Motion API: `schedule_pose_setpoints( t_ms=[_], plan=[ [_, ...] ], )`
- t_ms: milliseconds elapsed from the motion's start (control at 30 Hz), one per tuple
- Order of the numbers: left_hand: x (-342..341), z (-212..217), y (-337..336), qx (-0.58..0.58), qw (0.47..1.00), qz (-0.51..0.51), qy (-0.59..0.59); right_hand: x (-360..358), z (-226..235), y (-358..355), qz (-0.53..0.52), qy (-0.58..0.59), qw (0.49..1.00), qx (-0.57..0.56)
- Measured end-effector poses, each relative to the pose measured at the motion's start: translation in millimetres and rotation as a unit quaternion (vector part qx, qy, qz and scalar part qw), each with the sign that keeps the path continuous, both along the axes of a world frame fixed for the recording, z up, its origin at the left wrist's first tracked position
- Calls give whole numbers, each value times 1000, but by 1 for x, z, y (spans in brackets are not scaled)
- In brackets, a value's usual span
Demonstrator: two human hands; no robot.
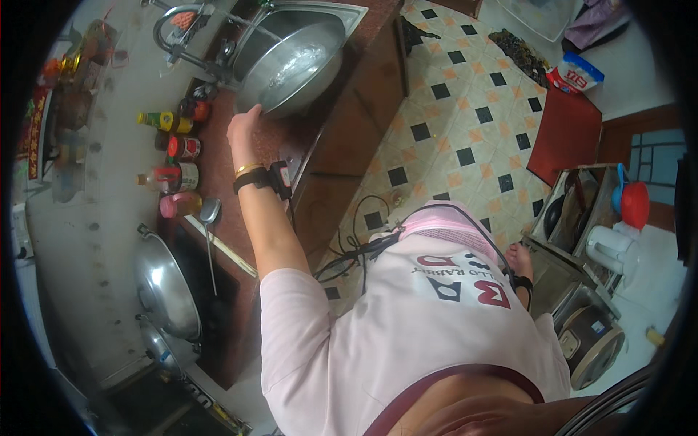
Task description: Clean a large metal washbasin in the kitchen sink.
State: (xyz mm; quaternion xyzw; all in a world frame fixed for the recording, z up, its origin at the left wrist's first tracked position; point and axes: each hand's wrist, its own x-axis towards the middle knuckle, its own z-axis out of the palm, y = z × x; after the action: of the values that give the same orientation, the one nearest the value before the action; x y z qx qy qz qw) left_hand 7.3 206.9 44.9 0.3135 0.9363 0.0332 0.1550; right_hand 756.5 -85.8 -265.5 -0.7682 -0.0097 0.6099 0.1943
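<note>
A wide metal basin [304, 64] is tilted over the sink [352, 13], with clear water in it. A thin stream from the curved faucet [169, 33] runs into it. My left hand [244, 129] reaches out, its fingers closed on the basin's near rim. A black band with a small device circles that wrist. Down at my right side is my right hand [519, 259], beside the metal-edged shelf unit [563, 269]. Its fingers are partly hidden, so I cannot tell whether they hold anything.
Bottles and jars [183, 149] line the wall side of the red counter [225, 171]. Nearer me are a ladle [210, 212], a large steel wok [169, 283] and a dark cooktop [218, 312]. Black cables [352, 251] hang before my waist. A rice cooker [592, 345] stands at right.
</note>
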Motion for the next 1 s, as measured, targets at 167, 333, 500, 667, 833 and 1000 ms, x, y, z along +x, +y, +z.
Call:
schedule_pose_setpoints(
  t_ms=[167,333,500,667,833,1000],
  plan=[
    [19,13,-6,27,999,-34,5,18,-12,-23,1,18,999,38],
    [89,48,-27,96,995,0,-42,41,-27,-52,18,23,999,30],
    [67,28,-31,26,1000,10,6,46,-31,-27,34,82,996,27],
    [79,24,-26,9,999,35,12,15,-29,73,186,-23,978,97],
    [87,22,-30,-37,997,18,71,-55,43,164,268,-42,944,187],
    [97,2,-29,23,975,-32,217,-84,62,165,309,-57,932,181]
  ],
)
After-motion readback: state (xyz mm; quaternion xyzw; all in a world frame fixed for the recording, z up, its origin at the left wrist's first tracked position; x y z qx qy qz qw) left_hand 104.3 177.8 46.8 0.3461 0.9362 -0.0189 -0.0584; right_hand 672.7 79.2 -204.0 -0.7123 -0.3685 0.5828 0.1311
